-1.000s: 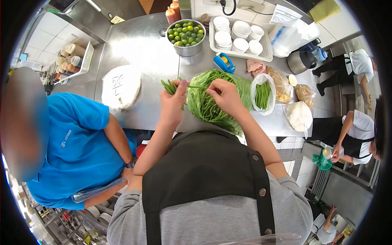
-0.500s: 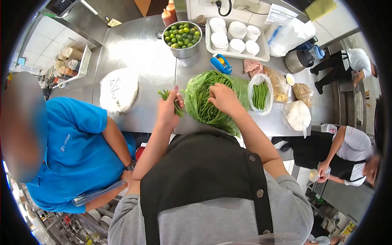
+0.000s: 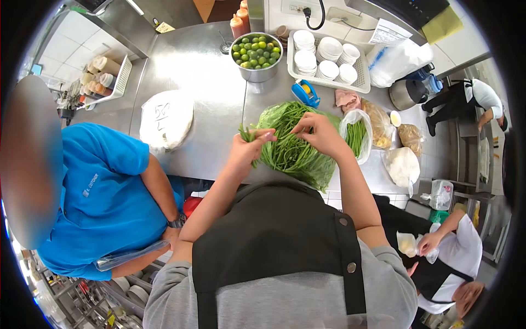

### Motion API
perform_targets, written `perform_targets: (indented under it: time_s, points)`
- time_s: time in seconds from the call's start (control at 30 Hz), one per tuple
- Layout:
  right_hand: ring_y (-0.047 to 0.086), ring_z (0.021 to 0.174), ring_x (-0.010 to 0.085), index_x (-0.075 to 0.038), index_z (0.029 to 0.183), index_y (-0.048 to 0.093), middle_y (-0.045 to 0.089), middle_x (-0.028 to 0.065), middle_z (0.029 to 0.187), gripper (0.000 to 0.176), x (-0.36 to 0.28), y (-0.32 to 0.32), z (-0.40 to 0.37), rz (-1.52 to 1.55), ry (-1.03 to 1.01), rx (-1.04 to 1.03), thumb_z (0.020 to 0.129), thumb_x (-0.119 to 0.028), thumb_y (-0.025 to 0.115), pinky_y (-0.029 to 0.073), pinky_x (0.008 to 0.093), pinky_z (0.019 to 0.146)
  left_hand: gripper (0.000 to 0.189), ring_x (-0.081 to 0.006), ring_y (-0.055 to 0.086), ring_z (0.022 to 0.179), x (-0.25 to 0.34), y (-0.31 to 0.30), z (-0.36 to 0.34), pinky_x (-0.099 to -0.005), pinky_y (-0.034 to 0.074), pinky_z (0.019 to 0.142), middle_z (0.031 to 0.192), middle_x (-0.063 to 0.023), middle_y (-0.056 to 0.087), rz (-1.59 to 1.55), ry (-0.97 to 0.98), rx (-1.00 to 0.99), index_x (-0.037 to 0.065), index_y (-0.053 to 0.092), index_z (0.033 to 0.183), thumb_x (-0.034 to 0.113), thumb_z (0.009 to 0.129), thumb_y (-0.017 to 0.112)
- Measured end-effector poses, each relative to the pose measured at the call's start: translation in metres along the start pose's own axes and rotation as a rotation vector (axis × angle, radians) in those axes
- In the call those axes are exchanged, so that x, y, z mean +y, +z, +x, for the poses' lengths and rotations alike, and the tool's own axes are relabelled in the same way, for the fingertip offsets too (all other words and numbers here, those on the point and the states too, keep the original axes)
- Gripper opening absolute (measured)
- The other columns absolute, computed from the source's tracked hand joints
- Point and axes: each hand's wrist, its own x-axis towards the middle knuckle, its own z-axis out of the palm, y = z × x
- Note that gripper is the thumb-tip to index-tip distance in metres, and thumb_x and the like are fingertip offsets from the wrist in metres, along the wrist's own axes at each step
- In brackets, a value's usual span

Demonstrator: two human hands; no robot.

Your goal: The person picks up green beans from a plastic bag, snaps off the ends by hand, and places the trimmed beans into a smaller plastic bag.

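Observation:
In my left hand (image 3: 244,152), closed at the left edge of the pile, is a small bunch of green beans (image 3: 246,134) with its ends sticking out past my fingers. A large heap of green beans (image 3: 286,143) fills an opened, clear green plastic bag (image 3: 318,176) in front of me. Over the heap's right side, my right hand (image 3: 324,135) pinches thumb and fingers together; whatever is between the tips is too small to make out. Just right of it stands a white plastic bag (image 3: 366,122) of neatly aligned green beans.
On the steel table (image 3: 216,112) are a bowl of small green citrus (image 3: 262,74), a blue tape dispenser (image 3: 307,94), a white basket of cups (image 3: 359,82) and a wrapped white bundle (image 3: 166,120). A person in a blue shirt (image 3: 104,192) is close on my left; others work at right.
My left hand with its bunch has come in toward the heap, nearer my right hand. My right hand's fingers have drawn up into a pinch. The view has shifted slightly.

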Motion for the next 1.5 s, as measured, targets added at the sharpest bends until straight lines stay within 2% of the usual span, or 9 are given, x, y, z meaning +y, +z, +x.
perform_targets:
  time_s: [0.2,0.53,0.57,0.67,0.83,1.03,1.13,1.27,1.5]
  points:
    - [0.061,0.073,0.0176,0.002,0.090,0.070,0.064,0.0083,0.082,0.013,-0.020,0.002,-0.006,0.126,0.063,0.119,0.081,-0.006,0.076,0.050,0.0327,0.070,0.024,0.0007,0.035,0.052,0.003,0.027,0.005,-0.0208,0.023,0.047,0.071,0.0066,0.062,0.145,0.152,0.037,-0.001,0.074,0.112,0.009,0.090,0.076]
    - [0.057,0.072,0.0145,-0.001,0.100,0.070,0.062,0.0054,0.085,0.024,-0.040,0.009,-0.013,0.185,-0.085,0.153,0.084,-0.016,0.079,0.048,0.0296,0.067,0.022,0.0002,0.039,0.053,0.007,0.038,0.015,-0.0212,0.025,0.048,0.071,0.0060,0.061,0.136,0.239,0.084,-0.002,0.075,0.106,0.012,0.090,0.078]
    - [0.057,0.072,0.0141,-0.001,0.103,0.070,0.062,0.0052,0.087,0.026,-0.042,0.007,-0.013,0.253,-0.090,0.188,0.085,-0.017,0.079,0.048,0.0292,0.067,0.021,-0.0054,0.060,0.074,0.005,0.027,0.017,-0.0223,0.046,0.064,0.086,-0.0015,0.072,0.171,0.135,0.041,-0.003,0.076,0.106,0.012,0.091,0.076]
    - [0.056,0.071,0.0132,-0.003,0.108,0.070,0.062,0.0050,0.089,0.026,-0.039,0.009,-0.005,0.245,-0.108,0.265,0.087,-0.018,0.076,0.047,0.0286,0.067,0.022,-0.0002,0.039,0.053,0.009,0.036,0.009,-0.0214,0.026,0.048,0.068,0.0066,0.058,0.127,0.182,0.026,-0.002,0.075,0.105,0.014,0.091,0.076]
    - [0.061,0.072,0.0176,0.000,0.085,0.068,0.060,0.0081,0.084,0.014,-0.035,0.017,0.016,0.079,-0.235,0.303,0.086,-0.012,0.074,0.049,0.0315,0.065,0.015,-0.0012,0.039,0.056,0.003,0.040,0.009,-0.0231,0.027,0.050,0.067,0.0093,0.052,0.266,0.225,0.074,0.001,0.076,0.102,0.013,0.093,0.074]
    - [0.061,0.070,0.0211,0.002,0.084,0.063,0.059,0.0112,0.077,0.019,-0.032,0.041,0.021,-0.047,-0.313,0.438,0.088,-0.014,0.072,0.049,0.0326,0.065,0.012,-0.0009,0.038,0.056,-0.020,0.028,0.012,-0.0223,0.026,0.050,0.068,0.0090,0.052,0.144,0.265,0.106,0.001,0.075,0.103,0.008,0.095,0.071]
    - [0.060,0.071,0.0271,0.004,0.086,0.064,0.062,0.0156,0.083,0.016,-0.029,0.044,0.017,0.277,-0.070,0.294,0.088,-0.011,0.067,0.049,0.0405,0.068,0.014,-0.0004,0.037,0.056,-0.023,0.025,0.006,-0.0218,0.025,0.049,0.070,0.0082,0.054,0.229,0.270,0.083,-0.001,0.074,0.107,0.006,0.095,0.070]
    - [0.058,0.066,0.0144,0.003,0.091,0.067,0.066,0.0069,0.079,0.020,-0.007,0.035,0.014,1.069,0.308,-0.012,0.091,-0.017,0.069,0.048,0.0314,0.060,0.016,-0.0002,0.038,0.055,-0.020,0.027,0.007,-0.0211,0.025,0.048,0.075,0.0056,0.061,0.335,0.404,0.034,-0.002,0.073,0.108,0.007,0.096,0.069]
    - [0.052,0.076,0.0086,-0.007,0.118,0.069,0.063,0.0018,0.097,0.028,0.046,0.031,-0.008,0.110,0.082,0.238,0.090,-0.005,0.063,0.047,0.0260,0.073,0.022,-0.0036,0.037,0.056,0.012,0.008,0.024,-0.0191,0.031,0.050,0.105,-0.0016,0.064,-0.492,0.084,0.002,0.006,0.063,0.120,0.016,0.101,0.065]
